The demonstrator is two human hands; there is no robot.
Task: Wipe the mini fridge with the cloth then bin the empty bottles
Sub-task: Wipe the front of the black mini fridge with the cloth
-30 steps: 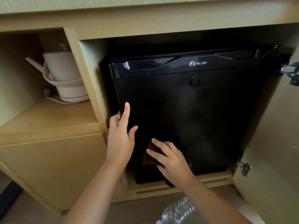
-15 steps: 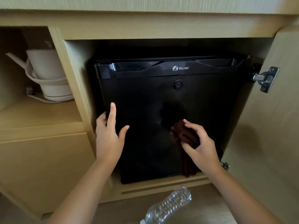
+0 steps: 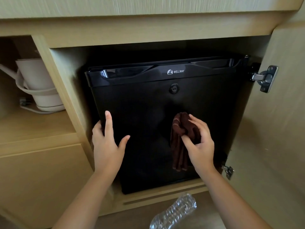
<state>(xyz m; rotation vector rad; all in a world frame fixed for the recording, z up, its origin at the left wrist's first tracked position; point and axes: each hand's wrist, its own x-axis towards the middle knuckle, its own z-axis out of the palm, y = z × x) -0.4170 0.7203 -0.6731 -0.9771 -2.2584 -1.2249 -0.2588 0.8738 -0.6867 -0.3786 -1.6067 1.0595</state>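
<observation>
The black mini fridge [image 3: 148,104] sits in a wooden cabinet bay with its door closed, the keyhole [image 3: 173,88] just below the brand strip. Against the middle of the door front is the brown cloth [image 3: 179,129]. It is bunched at the top and its loose end hangs down the panel. The right hand [image 3: 200,142] grips that bunch with curled fingers and thumb, likely so a thick wad meets the surface. The left hand [image 3: 107,146] rests well apart from it at the door's left edge, forefinger straight and thumb spread. This looks like bracing, to keep the door steady under the rubbing. Whether its other fingers hook round the edge cannot be told.

The wiping step appears to be underway, and the binning is not yet started. A crumpled clear plastic bottle [image 3: 175,212] lies on the floor just in front of the cabinet. The cabinet door [image 3: 272,129] stands swung open on the right on its metal hinge [image 3: 265,78]. A pale kettle [image 3: 38,83] sits on the shelf [image 3: 33,126] to the left.
</observation>
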